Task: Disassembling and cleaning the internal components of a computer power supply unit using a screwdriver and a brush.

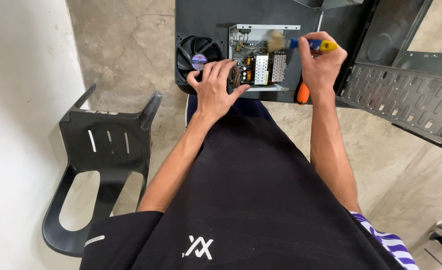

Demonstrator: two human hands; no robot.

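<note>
Power-supply unit (259, 62), opened, was seen lying on a dark flat panel (206, 20) across the person's lap, near the top of the view. Its grey sheet-metal box was open on top, and a crowded circuit board with finned silver heat sinks and small coloured parts was exposed. A round black fan (199, 55) with curved blades was set just beside it, on the left.

A small brush (301, 44), blue and yellow in the handle with pale bristles, was held closed in the right hand (320, 62), bristles touching the board. The left hand (215, 87) was laid half-open over the box's near left corner, fingers curled on the edge by a bundle of wires.

Risks judged: wires or small parts could be snagged or bent if the bristles were pressed hard; fingers could be nicked on the thin metal edges; the unit could slide off the lap if the left hand's hold were eased.

An orange-handled tool (303, 93) was tucked beneath the right wrist. A perforated grey metal case frame (406, 97) stood at right, and a glossy black plastic chair (106, 150) at left on the concrete floor (121, 60).
</note>
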